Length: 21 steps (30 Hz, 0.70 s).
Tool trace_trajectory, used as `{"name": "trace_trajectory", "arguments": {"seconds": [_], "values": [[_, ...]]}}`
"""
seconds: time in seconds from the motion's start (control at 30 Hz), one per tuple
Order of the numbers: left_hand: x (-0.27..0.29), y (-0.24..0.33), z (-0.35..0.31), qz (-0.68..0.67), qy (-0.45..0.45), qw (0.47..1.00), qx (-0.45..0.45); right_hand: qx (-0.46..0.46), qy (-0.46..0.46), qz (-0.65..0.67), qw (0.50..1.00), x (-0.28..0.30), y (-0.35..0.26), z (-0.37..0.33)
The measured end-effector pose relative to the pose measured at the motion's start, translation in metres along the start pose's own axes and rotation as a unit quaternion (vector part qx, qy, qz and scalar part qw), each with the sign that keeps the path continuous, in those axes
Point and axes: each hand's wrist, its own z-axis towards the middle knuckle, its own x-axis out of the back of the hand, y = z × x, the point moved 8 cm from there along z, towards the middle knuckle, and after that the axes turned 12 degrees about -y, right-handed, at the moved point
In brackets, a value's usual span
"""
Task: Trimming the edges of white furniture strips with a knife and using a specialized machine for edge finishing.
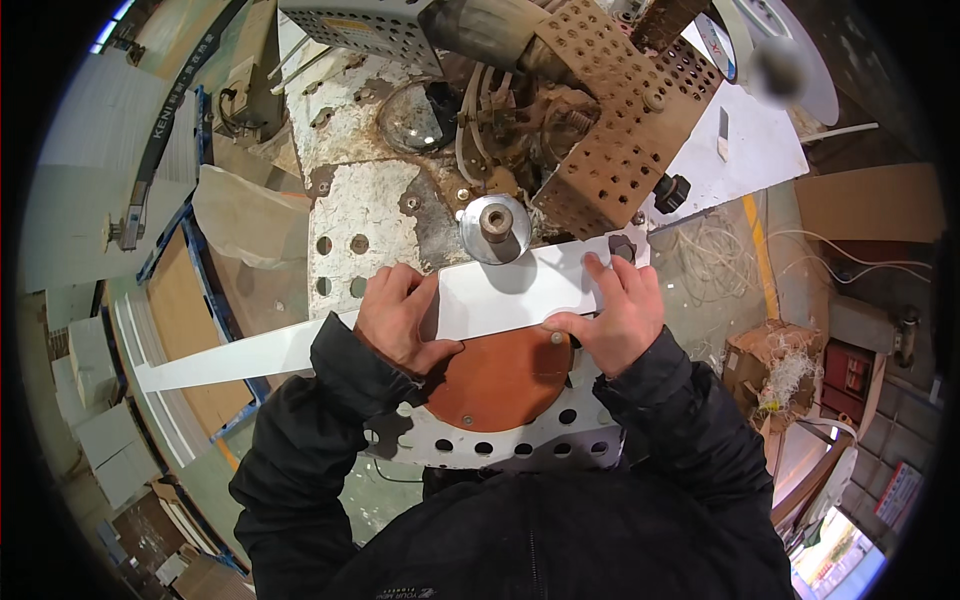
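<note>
A long white board strip [512, 297] lies across the machine table, its long tail reaching out past the left side. My left hand [395, 318] grips the strip left of centre, thumb on the near edge and fingers curled over the far side. Toward the strip's right end, my right hand [622, 315] pinches it in the same way. Between the hands, the far edge of the strip meets or sits very close to a round metal roller [494, 232]; contact cannot be made out. Beneath the near edge shows a reddish-brown round plate [500, 385] with screws.
Beyond the roller stand a rusty perforated metal guard [625, 130] and a worn white machine top [365, 200]. Stacked panels [185, 310] on a blue frame are at the left. To the right are tangled strips [710, 255] on the floor and a cardboard box [765, 370] of shavings.
</note>
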Motion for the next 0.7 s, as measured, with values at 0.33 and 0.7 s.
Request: {"name": "trace_trajectory", "arguments": {"seconds": [0.33, 0.7], "values": [[0.008, -0.01, -0.02, -0.002, 0.011, 1.0, 0.007, 0.04, -0.007, -0.018, 0.999, -0.006, -0.026, 0.007], [0.005, -0.034, -0.055, -0.015, 0.023, 0.999, 0.041, 0.028, -0.053, -0.019, 0.998, -0.021, -0.051, 0.014]]}}
